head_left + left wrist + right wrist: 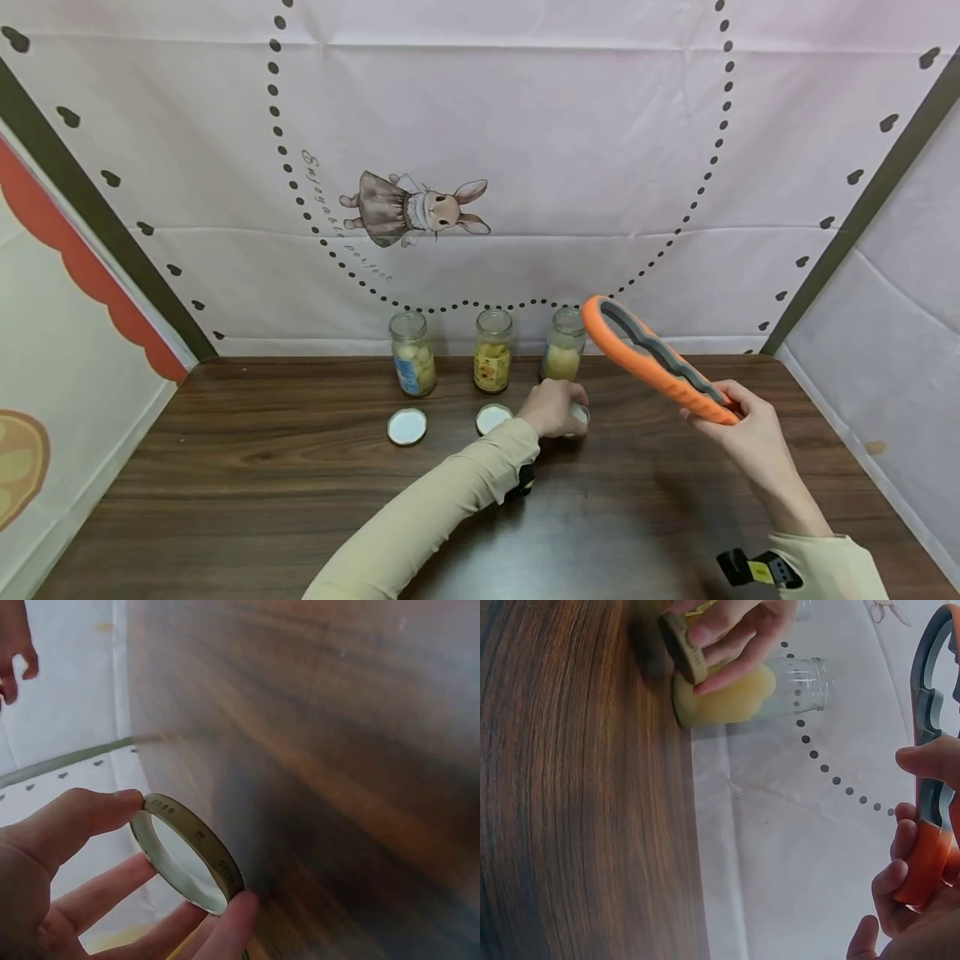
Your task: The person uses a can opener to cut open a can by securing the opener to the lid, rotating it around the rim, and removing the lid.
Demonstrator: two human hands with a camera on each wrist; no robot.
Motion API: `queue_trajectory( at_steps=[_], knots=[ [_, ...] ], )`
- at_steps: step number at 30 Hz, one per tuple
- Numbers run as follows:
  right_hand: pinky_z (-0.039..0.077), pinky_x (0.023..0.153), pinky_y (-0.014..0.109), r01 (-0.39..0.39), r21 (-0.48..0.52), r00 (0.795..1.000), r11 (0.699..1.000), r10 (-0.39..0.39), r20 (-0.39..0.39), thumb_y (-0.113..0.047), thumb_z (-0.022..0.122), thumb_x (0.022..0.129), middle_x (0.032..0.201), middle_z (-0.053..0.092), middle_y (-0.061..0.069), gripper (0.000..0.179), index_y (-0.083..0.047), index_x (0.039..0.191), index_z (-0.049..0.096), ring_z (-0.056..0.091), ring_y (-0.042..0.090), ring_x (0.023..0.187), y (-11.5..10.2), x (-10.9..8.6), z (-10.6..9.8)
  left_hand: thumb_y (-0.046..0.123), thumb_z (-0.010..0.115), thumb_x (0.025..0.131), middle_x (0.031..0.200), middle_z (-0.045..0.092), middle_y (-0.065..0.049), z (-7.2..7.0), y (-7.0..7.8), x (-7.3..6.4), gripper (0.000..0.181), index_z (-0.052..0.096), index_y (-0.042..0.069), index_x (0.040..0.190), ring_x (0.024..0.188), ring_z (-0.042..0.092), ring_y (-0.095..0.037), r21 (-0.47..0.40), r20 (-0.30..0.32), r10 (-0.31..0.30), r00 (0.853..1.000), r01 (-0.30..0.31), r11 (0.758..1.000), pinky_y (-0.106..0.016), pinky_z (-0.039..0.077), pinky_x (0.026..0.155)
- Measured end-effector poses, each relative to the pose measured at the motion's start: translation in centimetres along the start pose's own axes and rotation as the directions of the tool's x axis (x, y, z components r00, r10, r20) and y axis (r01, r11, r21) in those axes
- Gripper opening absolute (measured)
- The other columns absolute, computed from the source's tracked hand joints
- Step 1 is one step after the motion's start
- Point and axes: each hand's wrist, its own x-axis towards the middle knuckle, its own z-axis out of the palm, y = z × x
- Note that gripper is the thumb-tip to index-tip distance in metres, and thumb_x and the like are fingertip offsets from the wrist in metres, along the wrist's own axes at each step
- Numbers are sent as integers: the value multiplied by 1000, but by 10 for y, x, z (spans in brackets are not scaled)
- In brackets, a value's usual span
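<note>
My left hand (553,408) pinches a metal jar lid (198,834) by its rim between thumb and fingers. In the left wrist view the lid is tilted, its pale inside showing. Just behind that hand stands the right jar (562,360), open, with pale yellow contents. My right hand (752,437) grips one end of an orange and grey jar opener (654,379), holding it raised above the table's right side. The opener's wide looped end points up and left, close to the right jar in the head view.
Two more open glass jars, a left one (412,360) and a middle one (492,358), stand along the back edge of the wooden table (262,483). In front of them lie a left lid (407,427) and a middle lid (491,417), white insides up. A printed cloth (585,150) hangs behind.
</note>
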Motion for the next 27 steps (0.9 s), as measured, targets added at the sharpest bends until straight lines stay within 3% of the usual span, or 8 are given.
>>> queue_trajectory(
  at_steps=[3, 8, 18, 27],
  knots=[
    [43, 63, 27, 2, 25, 1000, 1000, -2, -1, -16, 76, 85, 88, 58, 1, 33, 0, 108, 59, 50, 16, 75, -1, -1, 0, 19, 79, 74, 98, 69, 1, 0, 2, 7, 29, 74, 18, 102, 83, 63, -25, 9, 17, -66, 998, 66, 998, -31, 49, 63],
    [41, 62, 28, -6, 37, 1000, 999, 7, -15, -18, 77, 84, 87, 58, -2, 32, -1, 106, 60, 49, 15, 74, -1, -3, -1, 20, 80, 77, 100, 67, 0, 2, 3, 14, 31, 73, 20, 107, 85, 63, -26, 31, 54, -149, 987, 148, 989, -37, 50, 64],
    [41, 62, 27, -20, 34, 998, 999, 22, -51, -18, 78, 84, 84, 57, -5, 30, -4, 104, 61, 48, 13, 74, 2, -3, -7, 20, 81, 76, 103, 65, -3, 10, 4, 15, 33, 73, 23, 108, 96, 61, -27, 136, 29, -148, 989, 143, 980, -43, 50, 71],
    [40, 58, 26, -19, 33, 996, 999, 22, -92, -15, 78, 83, 79, 56, -6, 29, -3, 102, 61, 48, 11, 70, 9, -4, -12, 25, 82, 79, 104, 61, -3, 15, 4, 11, 34, 72, 24, 112, 101, 58, -27, 168, 25, -147, 989, 140, 976, -44, 51, 70]
  ],
)
